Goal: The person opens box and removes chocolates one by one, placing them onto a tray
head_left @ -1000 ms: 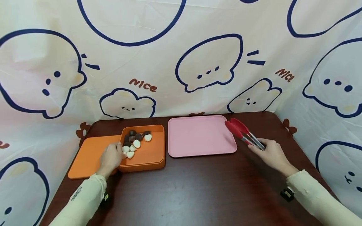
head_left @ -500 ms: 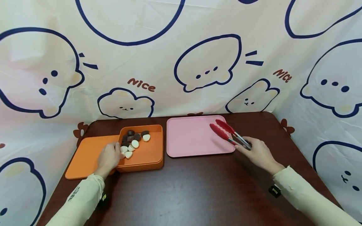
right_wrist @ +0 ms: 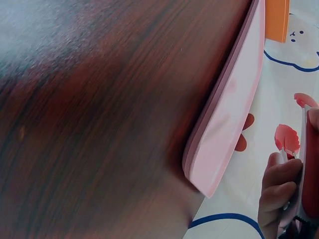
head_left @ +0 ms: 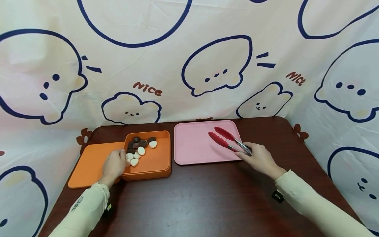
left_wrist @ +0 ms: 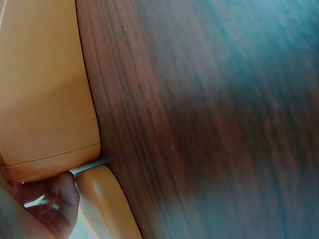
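Observation:
My left hand (head_left: 114,166) grips the left wall of an open orange box (head_left: 157,161), its fingers at the rim. Inside the box, mostly towards the left, lie several dark brown chocolates (head_left: 136,145) and several white ones (head_left: 141,151). My right hand (head_left: 260,160) holds a pair of tongs (head_left: 241,145) with red tips and metal arms. The tong tips stand apart with nothing between them, over a pink tray (head_left: 189,144). In the right wrist view, fingers (right_wrist: 279,191) wrap the tongs' handle.
An orange lid (head_left: 88,164) lies flat left of the box, partly behind my left hand. The pink tray sits just right of the box on a dark wooden table (head_left: 189,200). A printed cloth (head_left: 171,65) hangs behind the table and along its sides.
My right hand has moved left, carrying the tongs from the tray's right edge to over the tray. The tong tips have spread wider. My left hand stays on the box.

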{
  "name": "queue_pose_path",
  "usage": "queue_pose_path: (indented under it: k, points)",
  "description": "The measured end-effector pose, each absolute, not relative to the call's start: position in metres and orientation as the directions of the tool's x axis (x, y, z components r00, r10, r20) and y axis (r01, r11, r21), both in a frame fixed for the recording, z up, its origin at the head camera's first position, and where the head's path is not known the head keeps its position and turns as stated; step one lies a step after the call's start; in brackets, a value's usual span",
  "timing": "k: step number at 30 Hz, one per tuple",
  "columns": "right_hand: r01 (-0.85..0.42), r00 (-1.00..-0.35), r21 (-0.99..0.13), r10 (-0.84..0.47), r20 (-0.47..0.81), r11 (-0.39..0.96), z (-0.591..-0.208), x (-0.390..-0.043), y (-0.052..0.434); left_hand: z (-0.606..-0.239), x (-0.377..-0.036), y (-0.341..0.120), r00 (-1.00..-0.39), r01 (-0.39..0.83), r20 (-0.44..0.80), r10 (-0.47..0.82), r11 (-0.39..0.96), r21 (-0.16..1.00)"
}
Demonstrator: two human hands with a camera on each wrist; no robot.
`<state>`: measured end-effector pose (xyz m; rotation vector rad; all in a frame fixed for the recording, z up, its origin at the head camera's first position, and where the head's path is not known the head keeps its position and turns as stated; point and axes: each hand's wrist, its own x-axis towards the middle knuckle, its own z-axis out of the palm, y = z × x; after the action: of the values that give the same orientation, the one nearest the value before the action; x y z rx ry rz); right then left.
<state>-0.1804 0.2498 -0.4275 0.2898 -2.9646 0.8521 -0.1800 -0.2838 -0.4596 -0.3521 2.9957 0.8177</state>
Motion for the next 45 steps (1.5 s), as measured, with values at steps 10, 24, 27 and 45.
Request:
queue_pose_path:
  k: [10, 24, 27, 45]
  points:
    - [-0.196, -0.980, -0.533, -0.184, 0.075, 0.823, -0.430, -0.185, 0.233, -0.459, -0.181, -0.284, -0.975, -0.222, -0.092, -0.204, 0.840, 0.495]
    - [-0.195, -0.977, -0.593, -0.207, 0.049, 0.781, -0.426, -0.191, 0.201, -0.460, -0.183, -0.284, -0.972, -0.232, -0.082, -0.220, 0.848, 0.476]
    - [-0.209, -0.974, -0.607, -0.222, 0.056, 0.767, -0.426, -0.192, 0.193, -0.460, -0.183, -0.284, -0.973, -0.228, -0.076, -0.218, 0.852, 0.471]
    - [-0.298, -0.950, -0.629, -0.290, 0.119, 0.718, -0.425, -0.193, 0.147, -0.461, -0.183, -0.282, -0.964, -0.265, -0.119, -0.237, 0.831, 0.489]
